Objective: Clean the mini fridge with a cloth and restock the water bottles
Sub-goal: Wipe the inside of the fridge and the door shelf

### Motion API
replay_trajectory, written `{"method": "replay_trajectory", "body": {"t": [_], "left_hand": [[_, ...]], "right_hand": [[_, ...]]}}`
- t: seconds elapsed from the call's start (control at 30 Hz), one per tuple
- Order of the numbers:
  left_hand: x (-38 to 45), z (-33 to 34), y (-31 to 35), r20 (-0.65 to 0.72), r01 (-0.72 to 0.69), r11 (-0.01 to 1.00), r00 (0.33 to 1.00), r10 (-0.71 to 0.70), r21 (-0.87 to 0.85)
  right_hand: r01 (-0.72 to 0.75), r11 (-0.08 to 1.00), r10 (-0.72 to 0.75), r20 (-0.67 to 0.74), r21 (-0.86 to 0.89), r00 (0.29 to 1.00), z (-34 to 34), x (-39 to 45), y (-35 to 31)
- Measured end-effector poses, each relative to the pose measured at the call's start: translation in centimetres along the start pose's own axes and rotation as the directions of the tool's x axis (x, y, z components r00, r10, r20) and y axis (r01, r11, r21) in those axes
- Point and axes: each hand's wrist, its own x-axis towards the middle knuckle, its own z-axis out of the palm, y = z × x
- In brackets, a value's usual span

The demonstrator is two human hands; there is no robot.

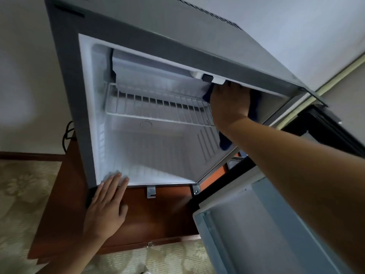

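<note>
1. I am looking at a room with plain pale walls (23,76) and a beige carpet with a faint flower pattern (25,194); a black cable (66,135) hangs at the far left by the wall.
2. Nearest to me on the right, the white inner side of the open fridge door (256,224) stands swung out.
3. A reddish-brown wooden cabinet (158,218) carries the grey mini fridge (177,32), whose white interior faces me.
4. My left hand (106,210) lies flat on the cabinet top at the fridge's near left corner, fingers straight and slightly spread, the tips reaching over the lower lip onto the white fridge floor. It holds nothing.
5. A small metal bracket (151,191) and a hinge plate (196,189) sit under the fridge's lower front edge.
6. Farther in, a white wire shelf (158,107) spans the middle of the compartment, with a white freezer box (150,74) above it.
7. My right hand (230,101) presses a dark blue cloth (225,141) against the right inner wall near the top, just below a white control housing (209,78). The cloth shows beside the hand and hangs below the wrist. I cannot tell how the fingers lie, since only the back of the hand shows.
8. I can see no water bottles.
</note>
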Motion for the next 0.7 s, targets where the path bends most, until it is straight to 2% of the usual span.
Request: {"method": "replay_trajectory", "body": {"t": [0.13, 0.2, 0.33, 0.53, 0.6, 0.7], "left_hand": [[-0.2, 0.1, -0.2, -0.001, -0.014, 1.0, 1.0, 0.014, -0.002], [-0.3, 0.0, -0.1, -0.009, -0.016, 1.0, 1.0, 0.016, -0.009], [-0.3, -0.6, -0.1, -0.014, -0.028, 0.999, 1.0, 0.027, -0.043], [-0.2, -0.9, 0.4, -0.032, -0.034, 0.997, 0.999, 0.032, -0.073], [-0.3, -0.9, 0.1, -0.053, -0.042, 0.997, 0.998, 0.039, -0.065], [0.0, -0.5, -0.1, -0.066, -0.056, 0.996, 0.996, 0.052, -0.07]], "right_hand": [[0.21, 0.935, -0.177, 0.137, -0.286, 0.975, -1.7, -1.2, 1.0], [0.243, 0.917, -0.185, 0.203, -0.316, 0.962, -3.1, -2.0, 1.1], [0.209, 0.926, -0.124, 0.268, -0.316, 0.955, -4.3, -4.1, 2.7], [0.196, 0.933, -0.132, 0.222, -0.3, 0.966, -3.3, -4.4, 3.6], [0.181, 0.956, -0.14, 0.183, -0.231, 0.973, -2.8, -2.5, 3.0], [0.188, 0.978, -0.165, 0.219, -0.09, 0.962, -2.2, -0.2, 2.4]]}}
